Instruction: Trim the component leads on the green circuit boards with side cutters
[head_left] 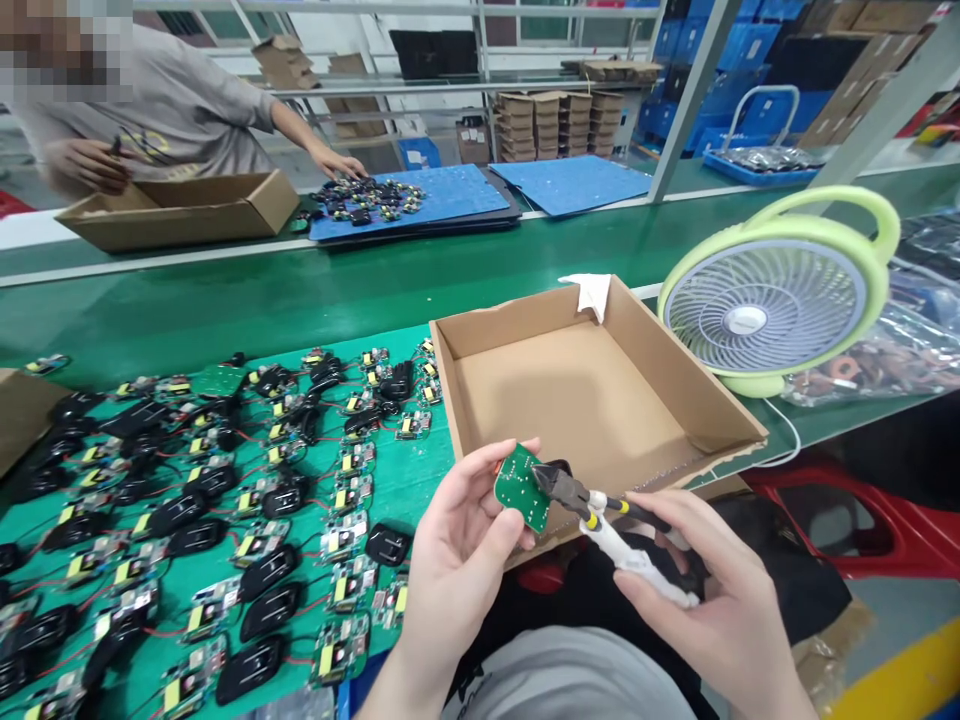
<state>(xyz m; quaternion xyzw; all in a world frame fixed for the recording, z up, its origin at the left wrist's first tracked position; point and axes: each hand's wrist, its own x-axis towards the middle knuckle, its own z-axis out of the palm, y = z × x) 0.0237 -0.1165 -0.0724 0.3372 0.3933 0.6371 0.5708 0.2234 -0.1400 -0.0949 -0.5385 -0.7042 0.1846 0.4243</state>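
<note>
My left hand (472,540) is closed on a small green circuit board (521,487), its soldered side facing up. My right hand (712,580) grips a pair of diagonal cutters (626,540), with white and black handles and yellow bands. The dark jaws of the cutters touch or nearly touch the right edge of the board; which one I cannot tell. Behind the jaws shows a black part (559,468), mostly hidden. Just beyond both hands stands an open cardboard box (570,385).
Many circuit boards with black housings (266,570) lie in rows on the green mat (405,465) at left. A green fan (765,300) stands right of the box. Across the bench, a person (187,100) reaches to a pile of boards (367,200) beside another cardboard box (187,215).
</note>
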